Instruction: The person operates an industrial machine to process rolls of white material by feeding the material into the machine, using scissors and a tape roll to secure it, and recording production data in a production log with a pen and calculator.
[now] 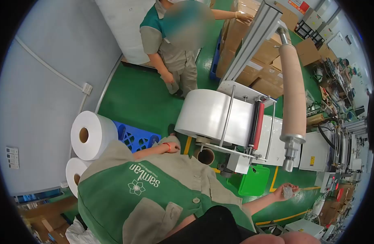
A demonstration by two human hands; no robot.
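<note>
My left hand [172, 145], with a red band at the wrist, reaches forward to the lower left edge of a large white film roll [207, 116] mounted on a machine. Its fingers are too small to read. Out to the right, above the green floor, my right hand [286, 191] is closed around a small crumpled whitish piece [289, 192]. It hangs just below the metal end of a shaft carrying a long brown cardboard tube [293, 81]. My green and beige uniform fills the lower middle.
Another person [172, 49] in the same uniform stands ahead, one hand on stacked cardboard boxes [235, 34]. Two white paper rolls [93, 134] and a blue pallet [136, 138] sit at left. A red roller [258, 124], a green board [254, 181] and machines are at right.
</note>
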